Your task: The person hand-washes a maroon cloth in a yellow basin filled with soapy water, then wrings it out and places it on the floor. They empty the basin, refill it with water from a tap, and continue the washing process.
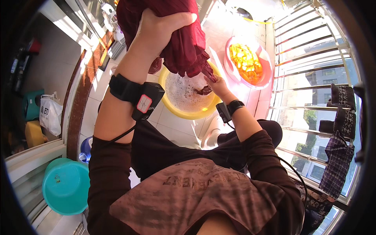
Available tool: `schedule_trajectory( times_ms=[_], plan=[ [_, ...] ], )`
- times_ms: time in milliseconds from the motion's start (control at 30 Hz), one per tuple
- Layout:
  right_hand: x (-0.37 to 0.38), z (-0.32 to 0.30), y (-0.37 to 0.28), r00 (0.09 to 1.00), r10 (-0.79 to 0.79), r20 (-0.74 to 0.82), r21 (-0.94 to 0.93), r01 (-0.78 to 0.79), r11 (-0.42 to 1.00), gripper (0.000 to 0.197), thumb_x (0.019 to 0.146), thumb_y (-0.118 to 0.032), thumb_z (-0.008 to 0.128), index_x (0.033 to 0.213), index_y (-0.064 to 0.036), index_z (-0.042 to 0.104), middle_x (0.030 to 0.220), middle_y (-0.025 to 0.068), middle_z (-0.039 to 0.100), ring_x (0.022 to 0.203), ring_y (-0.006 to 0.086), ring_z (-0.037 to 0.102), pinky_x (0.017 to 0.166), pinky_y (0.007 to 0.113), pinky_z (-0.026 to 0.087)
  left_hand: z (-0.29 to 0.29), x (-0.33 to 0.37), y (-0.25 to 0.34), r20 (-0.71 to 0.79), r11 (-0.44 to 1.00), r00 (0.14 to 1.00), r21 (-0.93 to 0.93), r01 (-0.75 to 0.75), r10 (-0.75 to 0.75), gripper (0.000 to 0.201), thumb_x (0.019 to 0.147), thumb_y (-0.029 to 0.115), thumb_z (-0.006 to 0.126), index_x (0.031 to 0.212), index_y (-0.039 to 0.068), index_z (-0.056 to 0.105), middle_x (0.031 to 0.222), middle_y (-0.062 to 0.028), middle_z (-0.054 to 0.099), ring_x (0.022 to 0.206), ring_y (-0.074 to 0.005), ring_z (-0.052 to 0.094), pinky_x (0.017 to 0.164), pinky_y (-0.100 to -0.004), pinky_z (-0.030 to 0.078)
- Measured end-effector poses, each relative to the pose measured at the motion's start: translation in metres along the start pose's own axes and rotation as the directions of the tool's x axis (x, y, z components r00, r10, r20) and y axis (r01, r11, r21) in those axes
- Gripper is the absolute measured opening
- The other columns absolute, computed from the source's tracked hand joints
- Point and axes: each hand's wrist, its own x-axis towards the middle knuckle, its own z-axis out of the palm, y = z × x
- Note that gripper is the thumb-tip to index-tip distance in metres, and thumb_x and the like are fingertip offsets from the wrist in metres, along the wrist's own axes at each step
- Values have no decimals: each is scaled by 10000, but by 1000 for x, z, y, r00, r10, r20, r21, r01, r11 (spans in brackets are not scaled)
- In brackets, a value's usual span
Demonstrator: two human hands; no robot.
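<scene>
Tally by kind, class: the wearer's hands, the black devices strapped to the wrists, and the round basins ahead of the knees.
Left hand and right hand: 2
Left wrist device and right wrist device: 2
Yellow basin and pink basin: 2
Total: 6

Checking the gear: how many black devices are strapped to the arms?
2: one black device behind the left hand; another behind the right hand. The sleeves could hide more.

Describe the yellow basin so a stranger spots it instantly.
From the barred window on the right, go left across the tiled floor to the dark red cloth gripped by the left hand. Partly beneath it sits the round yellow basin. Unlike the pink basin with its orange-yellow heap, and the turquoise basin, it holds sudsy water.
</scene>
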Motion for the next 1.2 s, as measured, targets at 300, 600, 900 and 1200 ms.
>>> schedule_trajectory(
  times_ms=[300, 600, 900, 1200],
  plan=[
    [-11, -6, 57, 1000, 7, -1, 218, -6, 976, 299, 889, -292, 656, 965, -5, 629, 766, -6, 614, 704, 100, 607, 692, 251, 488, 31, 47, 115, 162, 994, 983, -85, -70, 84, 203, 780, 158, 621, 933, 28, 590, 758, -74, 618, 652, -186, 612, 626, -303, 511],
    [-14, -56, 46, 971, 238, 25, 451, -223, 864, 326, 957, -309, 475, 892, -17, 603, 717, 50, 596, 645, 171, 629, 588, 289, 533, 68, 49, 134, 121, 998, 991, 16, -55, 53, 206, 779, 180, 608, 907, 21, 575, 756, -99, 621, 675, -221, 631, 646, -339, 539],
    [-52, -90, -150, 1000, -7, -15, 11, 7, 1000, 257, 842, -36, 426, 1043, 15, 578, 744, 115, 623, 600, 182, 629, 546, 293, 532, 51, -8, 22, 188, 988, 981, 131, -83, 57, 287, 726, 117, 725, 970, -7, 638, 921, -53, 651, 834, -142, 613, 763, -292, 497],
    [-53, -73, -238, 945, -273, 180, -79, 290, 954, 529, 708, 34, 593, 1190, -1, 377, 963, 141, 556, 818, 193, 579, 674, 305, 480, 45, -28, -65, 308, 998, 951, -51, 42, -24, 498, 731, 2, 622, 1217, -31, 517, 1115, -68, 589, 988, -161, 556, 919, -305, 425]
  ],
)
